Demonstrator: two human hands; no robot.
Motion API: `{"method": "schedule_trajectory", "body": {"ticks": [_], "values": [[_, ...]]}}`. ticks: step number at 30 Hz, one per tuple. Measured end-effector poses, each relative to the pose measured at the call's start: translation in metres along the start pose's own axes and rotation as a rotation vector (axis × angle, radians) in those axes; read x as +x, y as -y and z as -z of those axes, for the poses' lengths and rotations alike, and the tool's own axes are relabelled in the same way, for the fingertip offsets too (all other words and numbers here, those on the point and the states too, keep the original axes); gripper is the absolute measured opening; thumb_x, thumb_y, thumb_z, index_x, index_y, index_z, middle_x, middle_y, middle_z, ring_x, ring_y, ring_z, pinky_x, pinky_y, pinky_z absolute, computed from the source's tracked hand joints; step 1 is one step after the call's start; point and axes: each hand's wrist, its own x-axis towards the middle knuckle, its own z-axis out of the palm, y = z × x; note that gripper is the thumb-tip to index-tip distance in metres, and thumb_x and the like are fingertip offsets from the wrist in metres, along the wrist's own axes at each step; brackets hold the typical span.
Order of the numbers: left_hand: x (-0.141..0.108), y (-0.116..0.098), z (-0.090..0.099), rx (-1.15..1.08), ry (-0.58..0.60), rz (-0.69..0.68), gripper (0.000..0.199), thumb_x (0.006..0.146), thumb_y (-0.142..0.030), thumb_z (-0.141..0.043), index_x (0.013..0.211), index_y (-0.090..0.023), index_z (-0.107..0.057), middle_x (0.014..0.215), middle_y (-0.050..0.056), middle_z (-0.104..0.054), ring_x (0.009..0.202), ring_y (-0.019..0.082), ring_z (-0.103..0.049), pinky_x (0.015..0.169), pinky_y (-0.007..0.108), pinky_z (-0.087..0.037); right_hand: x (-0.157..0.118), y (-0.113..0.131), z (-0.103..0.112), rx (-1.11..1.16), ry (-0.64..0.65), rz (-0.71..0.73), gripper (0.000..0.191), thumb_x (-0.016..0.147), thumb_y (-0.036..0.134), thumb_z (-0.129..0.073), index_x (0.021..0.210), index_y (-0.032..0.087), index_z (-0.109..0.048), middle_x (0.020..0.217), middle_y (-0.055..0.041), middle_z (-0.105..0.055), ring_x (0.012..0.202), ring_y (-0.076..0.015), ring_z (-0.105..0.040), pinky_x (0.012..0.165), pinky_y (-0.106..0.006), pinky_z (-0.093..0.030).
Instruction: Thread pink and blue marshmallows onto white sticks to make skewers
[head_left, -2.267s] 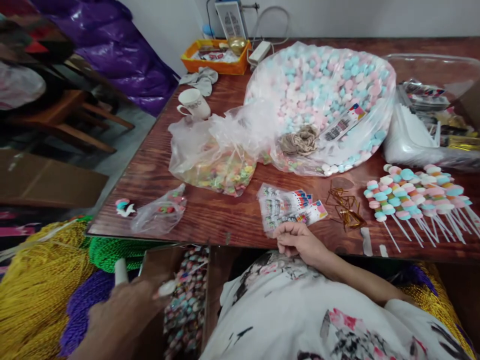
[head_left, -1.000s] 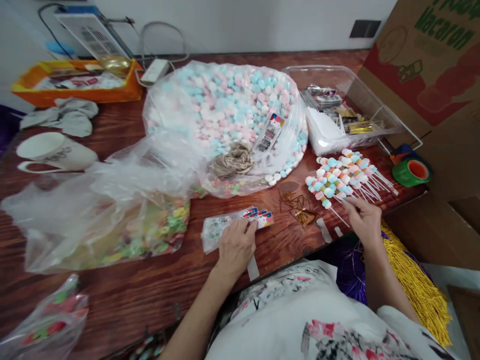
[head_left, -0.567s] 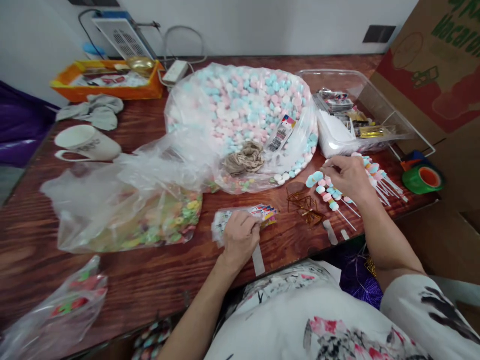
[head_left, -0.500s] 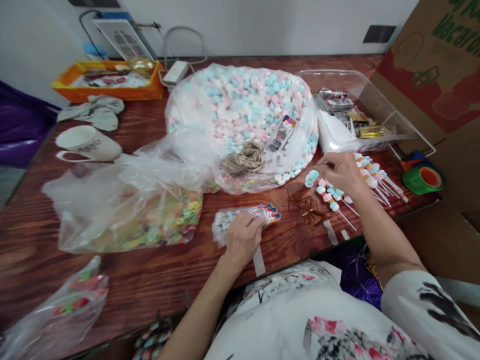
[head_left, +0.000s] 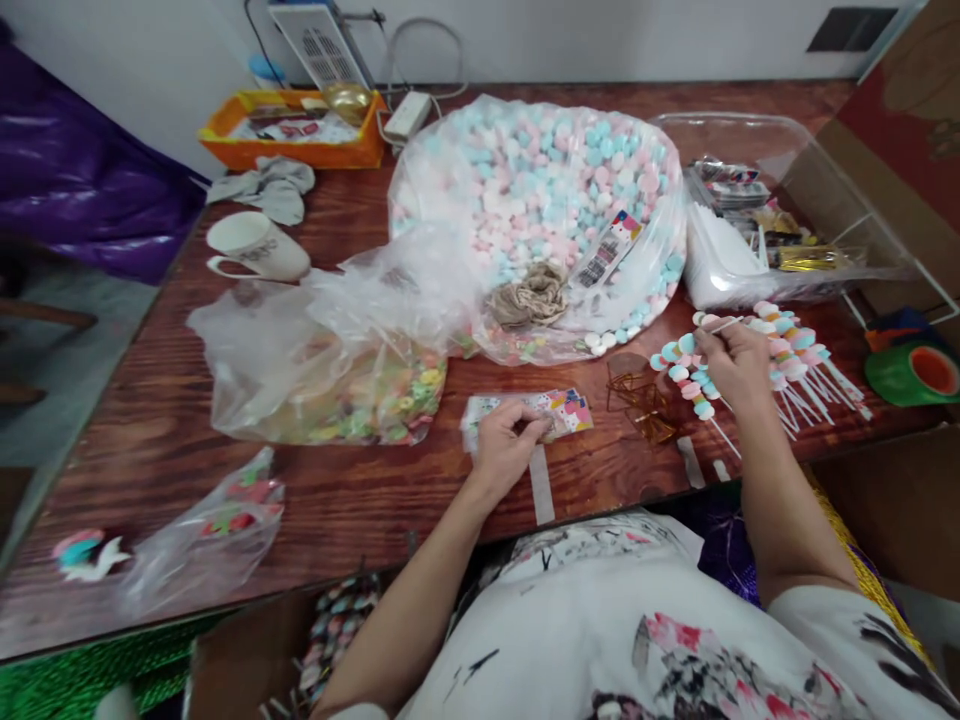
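Note:
My left hand [head_left: 511, 436] rests on a small stack of clear packets [head_left: 574, 410] with colourful printed tops; finger and thumb pinch at the stack's near edge. Further right, my right hand [head_left: 733, 362] is closed on a thin white stick of a candy skewer [head_left: 679, 350], whose blue and white pieces point left. Beneath it lie more pastel candy skewers [head_left: 699, 393], with a larger pile of them [head_left: 802, 350] to the right. Brown-gold twist ties [head_left: 645, 405] lie on the table between my two hands.
A big bag of pastel candies [head_left: 540, 190] fills the table's middle back. Left of it are a bag of green-yellow candies [head_left: 360, 400], a white mug [head_left: 255, 245] and an orange tray [head_left: 300, 155]. A clear bin [head_left: 727, 275] and green tape [head_left: 892, 375] stand at the right.
The camera view has shifted right to left, so the scene sits further right. My right hand has turned and lifted the stick, its tip now over the skewers. My left hand's pinch has rounded.

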Motion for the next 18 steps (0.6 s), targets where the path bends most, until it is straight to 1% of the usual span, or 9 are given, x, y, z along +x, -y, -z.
{"method": "schedule_trajectory", "body": {"ticks": [2, 4, 5, 7, 8, 10, 12, 14, 18], "values": [[0.0, 0.0, 0.001, -0.043, -0.029, 0.024, 0.017, 0.077, -0.025, -0.066, 0.063, -0.017, -0.064, 0.063, -0.001, -0.062, 0.061, 0.012, -0.056, 0.058, 0.024, -0.043, -0.007, 0.001, 0.003, -0.013, -0.016, -0.015, 0.014, 0.081, 0.029, -0.062, 0.079, 0.017, -0.069, 0.059, 0.0011, -0.061, 0.052, -0.0125, -0.052, 0.054, -0.027, -0.042], [-0.001, 0.0, 0.003, -0.04, -0.04, 0.0, 0.015, 0.077, -0.027, -0.068, 0.066, -0.018, -0.067, 0.064, -0.001, -0.064, 0.06, 0.012, -0.057, 0.059, 0.024, -0.044, -0.013, 0.01, 0.008, 0.057, -0.065, -0.026, 0.013, 0.079, 0.029, -0.066, 0.079, 0.017, -0.07, 0.061, 0.0007, -0.062, 0.053, -0.0123, -0.053, 0.054, -0.027, -0.042], [-0.003, 0.002, 0.003, -0.032, -0.039, -0.018, 0.013, 0.077, -0.027, -0.069, 0.068, -0.018, -0.068, 0.066, -0.001, -0.065, 0.061, 0.012, -0.057, 0.059, 0.024, -0.044, -0.016, 0.017, 0.01, 0.134, -0.1, -0.032, 0.012, 0.078, 0.03, -0.068, 0.078, 0.017, -0.07, 0.062, 0.0006, -0.062, 0.054, -0.012, -0.053, 0.053, -0.027, -0.042], [-0.005, 0.005, 0.004, -0.009, -0.027, -0.045, 0.011, 0.078, -0.028, -0.07, 0.073, -0.018, -0.07, 0.07, -0.001, -0.066, 0.064, 0.012, -0.058, 0.061, 0.024, -0.046, -0.025, 0.037, 0.014, 0.366, -0.167, -0.067, 0.012, 0.076, 0.03, -0.072, 0.076, 0.018, -0.069, 0.063, 0.001, -0.061, 0.052, -0.011, -0.053, 0.05, -0.026, -0.041], [-0.006, 0.007, 0.005, 0.005, -0.018, -0.05, 0.01, 0.078, -0.029, -0.07, 0.075, -0.019, -0.07, 0.071, -0.001, -0.067, 0.065, 0.012, -0.059, 0.061, 0.024, -0.046, -0.03, 0.047, 0.014, 0.491, -0.172, -0.09, 0.013, 0.075, 0.03, -0.073, 0.074, 0.018, -0.068, 0.063, 0.0012, -0.06, 0.051, -0.0103, -0.052, 0.048, -0.025, -0.04], [-0.008, 0.011, 0.004, 0.029, 0.001, -0.054, 0.011, 0.078, -0.03, -0.071, 0.079, -0.019, -0.071, 0.074, 0.0, -0.068, 0.067, 0.013, -0.061, 0.062, 0.024, -0.048, -0.041, 0.066, 0.009, 0.701, -0.124, -0.146, 0.014, 0.074, 0.03, -0.073, 0.072, 0.019, -0.066, 0.063, 0.0012, -0.058, 0.052, -0.0105, -0.052, 0.047, -0.025, -0.04], [-0.009, 0.013, 0.004, 0.054, 0.018, -0.063, 0.013, 0.079, -0.031, -0.071, 0.082, -0.019, -0.07, 0.076, 0.001, -0.068, 0.068, 0.013, -0.062, 0.063, 0.024, -0.048, -0.049, 0.079, 0.0, 0.809, -0.055, -0.191, 0.015, 0.075, 0.031, -0.073, 0.071, 0.02, -0.064, 0.063, 0.0011, -0.057, 0.052, -0.0107, -0.052, 0.045, -0.024, -0.039], [-0.01, 0.014, 0.003, 0.073, 0.031, -0.082, 0.012, 0.081, -0.031, -0.07, 0.083, -0.019, -0.07, 0.077, 0.001, -0.069, 0.07, 0.014, -0.062, 0.065, 0.026, -0.049, -0.053, 0.084, -0.012, 0.842, -0.013, -0.221, 0.015, 0.076, 0.032, -0.072, 0.072, 0.02, -0.064, 0.063, 0.0012, -0.056, 0.052, -0.0106, -0.052, 0.044, -0.023, -0.038], [-0.011, 0.014, 0.002, 0.073, 0.021, -0.109, 0.009, 0.082, -0.029, -0.068, 0.083, -0.02, -0.07, 0.078, 0.002, -0.069, 0.072, 0.014, -0.062, 0.068, 0.027, -0.049, -0.053, 0.081, -0.03, 0.833, 0.01, -0.223, 0.012, 0.077, 0.031, -0.072, 0.075, 0.021, -0.065, 0.064, 0.0017, -0.058, 0.053, -0.0101, -0.053, 0.045, -0.023, -0.039]]}}
